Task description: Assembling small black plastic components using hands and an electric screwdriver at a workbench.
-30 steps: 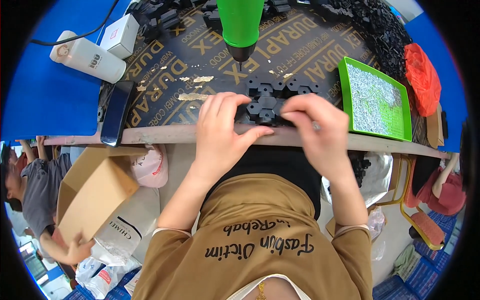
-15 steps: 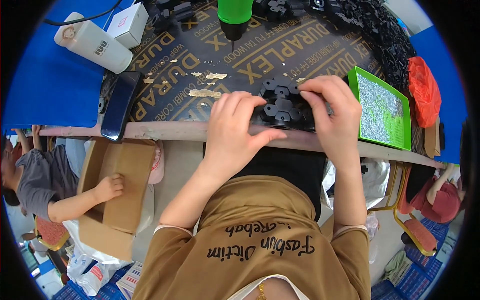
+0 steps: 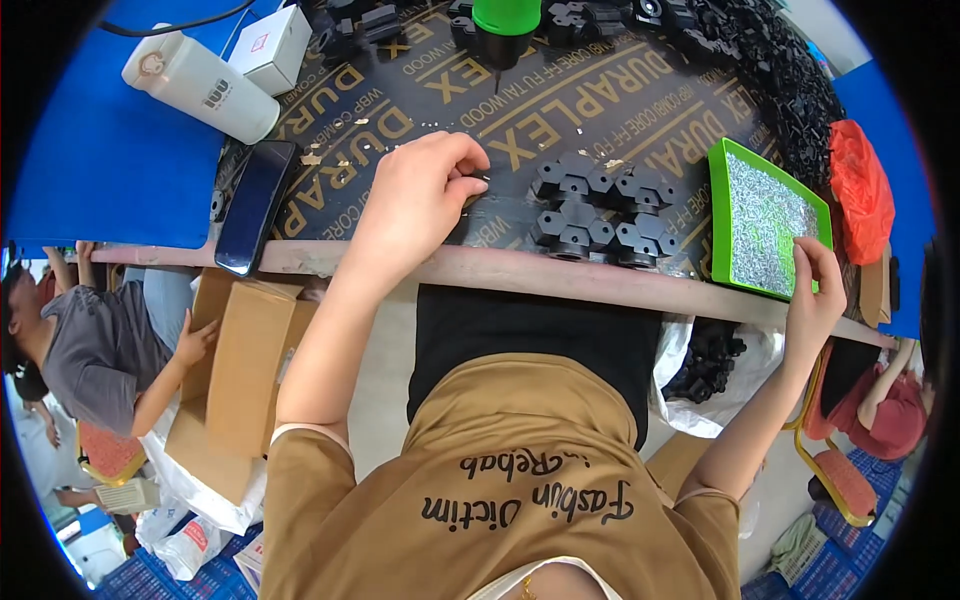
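The bench (image 3: pixel 480 268) is dark-topped and edged in pale pink. On its right, a shallow, bright green tray (image 3: pixel 719 215) is placed. Near the front edge, four black parts (image 3: pixel 573 228) (faceted, with small holes) are grouped two by two. Tiny silver pieces (image 3: pixel 762 205) are spread inside the tray. Since the earlier frame, the left hand (image 3: pixel 412 195) has been drawn leftward from the parts, the right hand (image 3: pixel 817 292) to the tray's near right corner. Both are curled, thumb toward fingers; whether anything is pinched cannot be told.
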The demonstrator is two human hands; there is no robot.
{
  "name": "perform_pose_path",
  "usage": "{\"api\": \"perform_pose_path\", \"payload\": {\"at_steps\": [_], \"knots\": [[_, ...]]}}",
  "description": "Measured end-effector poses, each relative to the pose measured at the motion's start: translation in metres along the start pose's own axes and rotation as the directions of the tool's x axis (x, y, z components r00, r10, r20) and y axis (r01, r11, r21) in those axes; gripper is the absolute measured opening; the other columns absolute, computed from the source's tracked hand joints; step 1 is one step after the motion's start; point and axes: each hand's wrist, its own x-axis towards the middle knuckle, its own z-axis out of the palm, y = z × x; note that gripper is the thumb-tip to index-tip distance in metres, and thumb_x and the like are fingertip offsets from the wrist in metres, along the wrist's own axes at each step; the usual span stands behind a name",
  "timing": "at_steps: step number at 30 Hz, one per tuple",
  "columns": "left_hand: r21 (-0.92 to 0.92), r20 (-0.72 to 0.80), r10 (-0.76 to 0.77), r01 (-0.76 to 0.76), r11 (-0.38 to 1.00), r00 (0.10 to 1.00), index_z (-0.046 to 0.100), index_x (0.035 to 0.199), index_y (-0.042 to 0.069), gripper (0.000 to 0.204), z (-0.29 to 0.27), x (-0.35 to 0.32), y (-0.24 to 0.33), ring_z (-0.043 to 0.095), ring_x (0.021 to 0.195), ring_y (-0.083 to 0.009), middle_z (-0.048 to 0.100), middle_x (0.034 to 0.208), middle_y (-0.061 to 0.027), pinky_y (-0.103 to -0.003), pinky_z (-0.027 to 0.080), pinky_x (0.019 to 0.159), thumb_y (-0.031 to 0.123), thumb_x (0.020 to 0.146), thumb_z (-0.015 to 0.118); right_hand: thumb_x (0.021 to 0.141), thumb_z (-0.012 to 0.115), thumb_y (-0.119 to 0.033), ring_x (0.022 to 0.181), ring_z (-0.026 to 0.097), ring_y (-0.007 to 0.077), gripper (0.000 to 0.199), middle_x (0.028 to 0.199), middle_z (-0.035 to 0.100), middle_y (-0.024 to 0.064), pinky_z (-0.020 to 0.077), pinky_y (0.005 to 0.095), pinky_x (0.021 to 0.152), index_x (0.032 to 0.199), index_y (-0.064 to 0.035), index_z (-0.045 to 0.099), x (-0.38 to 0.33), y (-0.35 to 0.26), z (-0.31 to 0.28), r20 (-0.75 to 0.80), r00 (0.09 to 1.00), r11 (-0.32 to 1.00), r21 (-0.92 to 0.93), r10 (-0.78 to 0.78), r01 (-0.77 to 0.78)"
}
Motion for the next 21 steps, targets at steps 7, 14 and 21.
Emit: {"api": "perform_pose_path", "payload": {"at_steps": [7,14,21], "knots": [[0.052,-0.066,-0.027,0.03,0.998,0.997,0.063,0.083,0.001,0.011,0.01,0.0,0.002,0.062,0.074,-0.0283,0.061,0.077,-0.012,-0.037,0.049,0.069,0.006,0.074,0.068,0.086,0.062,-0.002,0.072,0.053,0.0077,0.006,0.081,0.061,0.0017,0.042,0.021,0.067,0.091,0.0004,0.064,-0.008,0.008,0.004,0.028,0.999,0.999,0.022,0.041,-0.041],[0.082,-0.102,-0.024,0.032,0.996,0.994,0.064,0.077,0.001,0.007,0.016,0.003,-0.002,0.061,0.073,-0.0288,0.061,0.077,-0.0115,-0.038,0.048,0.069,0.007,0.074,0.067,0.085,0.062,-0.002,0.071,0.053,0.0083,0.006,0.08,0.061,0.0026,0.0415,0.0218,0.064,0.09,-0.0001,0.064,-0.002,0.001,0.012,0.054,0.999,1.0,0.023,-0.01,0.009],[-0.231,-0.08,0.009,-0.027,0.973,0.997,0.064,0.08,0.001,0.004,0.014,-0.006,0.022,0.058,0.07,-0.0221,0.059,0.077,-0.0089,-0.031,0.045,0.062,0.0,0.076,0.066,0.084,0.061,-0.002,0.071,0.056,0.0136,0.005,0.081,0.062,0.0065,0.043,0.0252,0.063,0.089,0.0003,0.063,0.003,-0.01,0.023,0.174,0.983,0.998,0.038,-0.061,0.056]]}}
